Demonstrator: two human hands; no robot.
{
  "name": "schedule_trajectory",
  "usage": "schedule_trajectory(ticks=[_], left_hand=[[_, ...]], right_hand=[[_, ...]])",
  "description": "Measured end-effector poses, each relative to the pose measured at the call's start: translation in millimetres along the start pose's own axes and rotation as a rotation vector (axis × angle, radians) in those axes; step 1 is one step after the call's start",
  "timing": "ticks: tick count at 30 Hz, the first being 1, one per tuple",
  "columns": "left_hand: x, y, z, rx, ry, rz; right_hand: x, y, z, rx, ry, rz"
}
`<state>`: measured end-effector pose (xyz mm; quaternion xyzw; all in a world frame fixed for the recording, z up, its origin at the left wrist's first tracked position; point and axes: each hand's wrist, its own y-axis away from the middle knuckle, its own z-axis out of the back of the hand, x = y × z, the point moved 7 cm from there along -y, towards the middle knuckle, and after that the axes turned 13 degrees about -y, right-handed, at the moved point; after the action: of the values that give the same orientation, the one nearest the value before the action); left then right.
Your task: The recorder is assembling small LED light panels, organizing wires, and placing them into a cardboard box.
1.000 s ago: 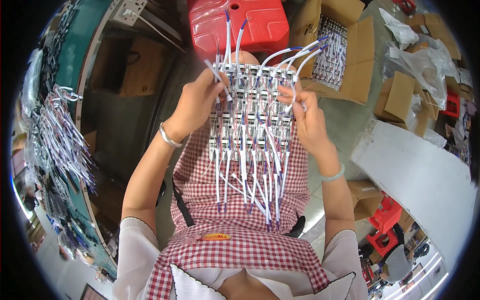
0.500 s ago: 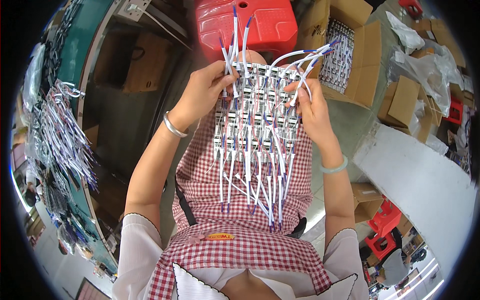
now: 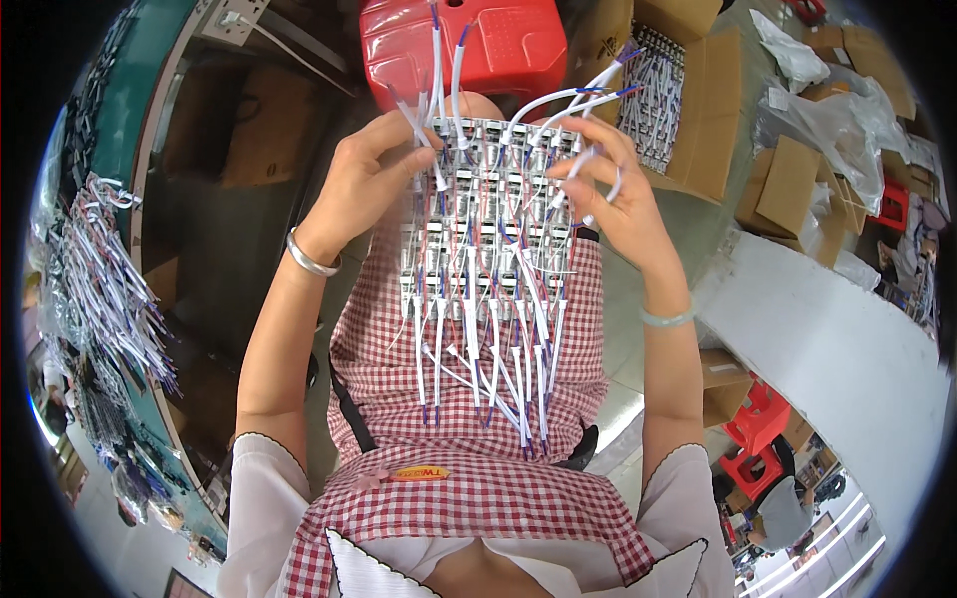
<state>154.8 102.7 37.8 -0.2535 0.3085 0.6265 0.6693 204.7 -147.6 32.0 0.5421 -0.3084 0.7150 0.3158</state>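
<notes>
On my lap lies a panel of small silver circuit boards (image 3: 485, 214) in rows, with thin red and blue wires across it. White cables with blue ends (image 3: 543, 371) hang off its near edge toward me, and others stick out past its far edge. My left hand (image 3: 374, 179) is closed at the far left corner, a white cable (image 3: 415, 122) pinched between thumb and fingers. At the right edge, my right hand (image 3: 620, 194) bends its fingers around a curved white cable (image 3: 614, 183); slight blur covers the fingertips.
A red plastic stool (image 3: 464, 55) stands beyond my knees. Right of it, an open cardboard box (image 3: 713, 115) holds similar wired panels. Bundled white cables (image 3: 110, 279) lie on the green-topped bench (image 3: 164, 75) at left. Cartons (image 3: 797, 204) and plastic bags (image 3: 837, 130) sit at far right.
The whole view has shifted, so the panel and hands appear farther left. My right-hand fingers have spread somewhat and the cable there bends differently. The left hand stays at the panel's far left corner.
</notes>
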Motion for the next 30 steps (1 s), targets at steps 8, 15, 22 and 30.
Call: schedule_trajectory(ticks=[8,15,22,30], left_hand=[[17.3,-7.9,-10.3,0.056,0.055,0.091],[12.7,-15.2,-7.5,-0.02,0.054,-0.081],[22.0,-20.1,-9.0,0.068,0.077,-0.014],[18.4,-20.6,-9.0,0.015,0.129,-0.02]], right_hand=[[-19.4,-17.1,-2.9,-0.086,-0.046,0.11],[-26.5,-28.4,-8.0,-0.092,0.05,0.207],[-27.4,-32.7,-10.9,-0.213,0.038,0.285],[-26.4,-27.4,-9.1,-0.283,0.085,0.322]])
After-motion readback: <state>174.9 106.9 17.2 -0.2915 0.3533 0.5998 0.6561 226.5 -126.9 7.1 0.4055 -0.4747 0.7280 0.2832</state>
